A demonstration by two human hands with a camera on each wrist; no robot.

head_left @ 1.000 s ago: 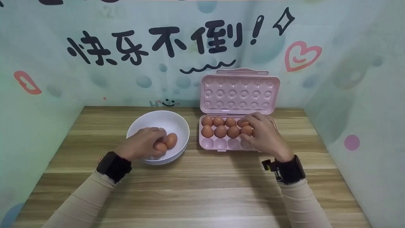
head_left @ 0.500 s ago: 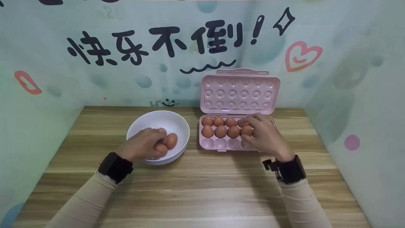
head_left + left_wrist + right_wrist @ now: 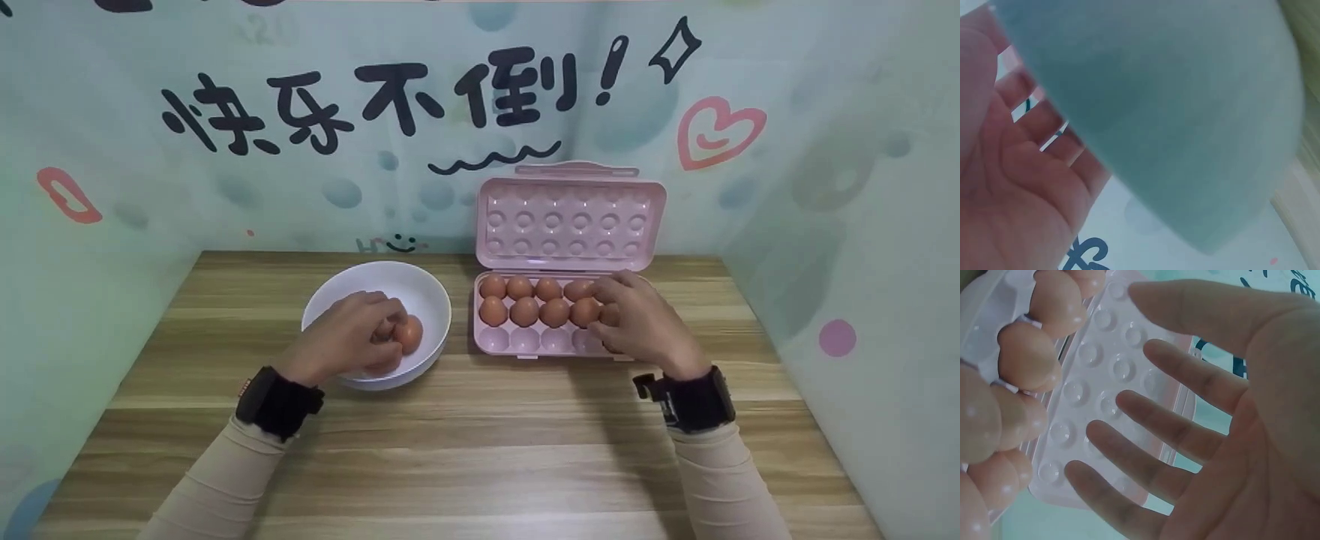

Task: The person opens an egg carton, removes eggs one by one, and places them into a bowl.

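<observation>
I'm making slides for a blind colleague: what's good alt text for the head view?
A person's left hand reaches into a white bowl of brown eggs; the right hand is over an open pink carton holding more eggs.

One bowl [image 3: 424,289], one carton [image 3: 567,225], two wristbands [image 3: 276,401], apparently ten-plus eggs [image 3: 524,312]

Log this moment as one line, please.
left hand: inside white round bowl, at brown oval eggs, grip unclear | right hand: fingers spread, empty, over pink plastic egg carton | carton lid: raised
</observation>
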